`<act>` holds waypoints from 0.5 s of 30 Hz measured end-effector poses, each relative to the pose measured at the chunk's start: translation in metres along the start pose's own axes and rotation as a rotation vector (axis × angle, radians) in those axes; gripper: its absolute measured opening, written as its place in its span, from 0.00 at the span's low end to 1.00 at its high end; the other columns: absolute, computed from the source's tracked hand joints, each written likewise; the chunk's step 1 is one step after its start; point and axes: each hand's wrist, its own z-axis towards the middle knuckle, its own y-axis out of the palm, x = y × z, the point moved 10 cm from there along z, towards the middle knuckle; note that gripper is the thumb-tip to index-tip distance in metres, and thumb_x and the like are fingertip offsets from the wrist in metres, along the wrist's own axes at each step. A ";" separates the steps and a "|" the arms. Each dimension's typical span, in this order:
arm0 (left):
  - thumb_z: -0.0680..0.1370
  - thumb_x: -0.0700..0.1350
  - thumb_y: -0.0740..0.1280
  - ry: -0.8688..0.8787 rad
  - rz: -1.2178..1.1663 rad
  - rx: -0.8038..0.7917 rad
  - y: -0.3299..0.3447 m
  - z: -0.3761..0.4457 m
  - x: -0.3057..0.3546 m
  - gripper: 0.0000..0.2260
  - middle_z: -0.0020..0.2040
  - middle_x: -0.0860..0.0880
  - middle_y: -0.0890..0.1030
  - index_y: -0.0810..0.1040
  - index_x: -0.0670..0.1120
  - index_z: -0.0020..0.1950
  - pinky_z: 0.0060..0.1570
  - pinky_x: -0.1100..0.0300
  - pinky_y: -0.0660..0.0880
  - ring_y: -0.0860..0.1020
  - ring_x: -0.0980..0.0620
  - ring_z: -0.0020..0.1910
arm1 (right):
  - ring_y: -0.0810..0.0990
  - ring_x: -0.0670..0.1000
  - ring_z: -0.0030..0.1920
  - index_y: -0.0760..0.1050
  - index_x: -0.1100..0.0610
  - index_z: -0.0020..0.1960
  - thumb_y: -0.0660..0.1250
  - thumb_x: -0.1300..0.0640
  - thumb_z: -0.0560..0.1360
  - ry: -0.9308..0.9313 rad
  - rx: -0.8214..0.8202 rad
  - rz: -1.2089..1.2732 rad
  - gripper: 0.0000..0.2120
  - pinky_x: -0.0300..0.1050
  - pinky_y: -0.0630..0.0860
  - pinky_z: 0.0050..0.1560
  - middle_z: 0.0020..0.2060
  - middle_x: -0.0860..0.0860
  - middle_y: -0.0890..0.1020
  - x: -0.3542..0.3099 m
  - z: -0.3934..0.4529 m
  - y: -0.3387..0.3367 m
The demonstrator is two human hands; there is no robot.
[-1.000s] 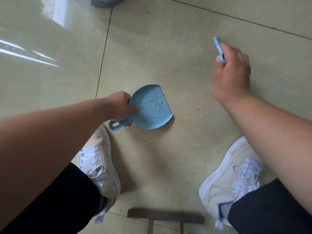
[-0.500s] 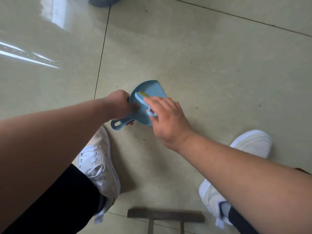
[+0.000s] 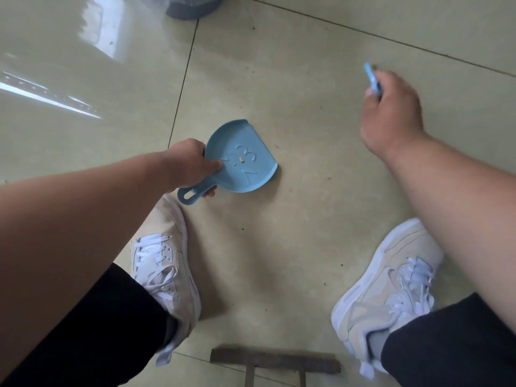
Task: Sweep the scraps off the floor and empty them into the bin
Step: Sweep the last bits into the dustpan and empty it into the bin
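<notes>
Left hand (image 3: 187, 163) grips dustpan (image 3: 245, 174) holding yellow scrap (image 3: 240, 161).

left hand (image 3: 190, 163) — closed, low | right hand (image 3: 391, 115) — fisted, raised

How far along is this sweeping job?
Partly done. A yellowish scrap already lies in the blue dustpan, which the left hand holds on the floor. The right hand grips a small blue brush out to the right. Dark specks near the pan are unswept. The grey bin at the top edge awaits emptying.
</notes>
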 end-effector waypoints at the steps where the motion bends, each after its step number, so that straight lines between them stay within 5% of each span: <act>1: 0.85 0.44 0.66 -0.016 0.010 0.005 0.001 -0.001 -0.002 0.11 0.38 0.39 0.89 0.83 0.37 0.54 0.42 0.54 0.83 0.88 0.43 0.33 | 0.77 0.66 0.57 0.75 0.58 0.66 0.55 0.49 0.79 -0.001 -0.010 0.003 0.21 0.56 0.72 0.58 0.58 0.62 0.81 -0.003 -0.014 0.010; 7: 0.81 0.38 0.63 -0.110 0.114 -0.032 0.029 -0.020 -0.002 0.11 0.35 0.36 0.88 0.82 0.35 0.45 0.44 0.50 0.74 0.80 0.45 0.26 | 0.76 0.61 0.64 0.72 0.51 0.71 0.58 0.51 0.78 -0.084 -0.153 0.096 0.22 0.55 0.72 0.63 0.70 0.52 0.76 -0.082 -0.117 0.069; 11: 0.82 0.38 0.63 -0.099 0.025 -0.021 0.048 -0.032 0.008 0.14 0.35 0.36 0.88 0.84 0.31 0.49 0.33 0.58 0.73 0.79 0.46 0.20 | 0.74 0.59 0.63 0.72 0.50 0.72 0.60 0.55 0.77 -0.277 -0.328 0.161 0.24 0.54 0.71 0.65 0.66 0.51 0.79 -0.142 -0.163 0.083; 15: 0.81 0.36 0.62 -0.044 -0.055 -0.011 0.038 -0.043 0.029 0.13 0.38 0.35 0.87 0.83 0.30 0.50 0.39 0.52 0.72 0.80 0.36 0.32 | 0.77 0.59 0.54 0.76 0.55 0.66 0.60 0.55 0.83 -0.136 -0.203 0.404 0.14 0.44 0.69 0.50 0.54 0.56 0.83 -0.157 -0.143 0.036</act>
